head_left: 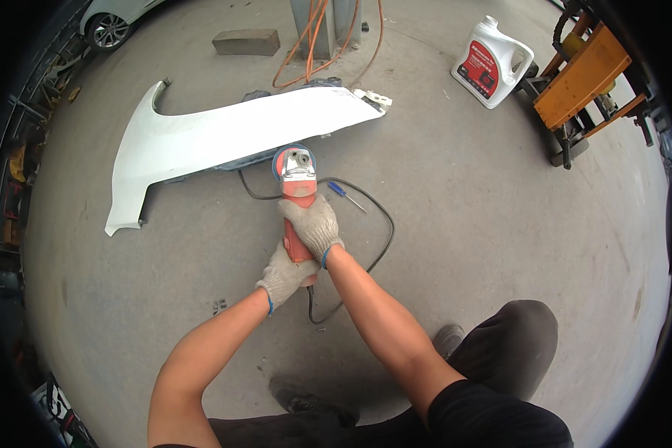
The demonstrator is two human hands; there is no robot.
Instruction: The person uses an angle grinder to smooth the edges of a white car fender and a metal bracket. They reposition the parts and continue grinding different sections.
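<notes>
Both my hands, in knitted work gloves, grip a red angle grinder point(299, 193) held above the floor. My right hand point(315, 225) wraps round the body just behind the metal gear head. Farther back, my left hand point(284, 275) is closed round the rear end, where the black power cord point(387, 231) comes out. The grinder's disc point(281, 160) points away from me, close to the near edge of a white car fender point(224, 140). Whether the disc touches the fender I cannot tell. The fender lies across the floor, propped on something dark that is mostly hidden.
Right of the grinder lies a blue-handled screwdriver point(339, 190), with the cord looping round it. Orange hoses point(311, 45) hang by a grey post point(345, 26) behind the fender. A block point(246, 42), a white jug point(493, 63) and an orange wheeled machine point(581, 78) stand farther off.
</notes>
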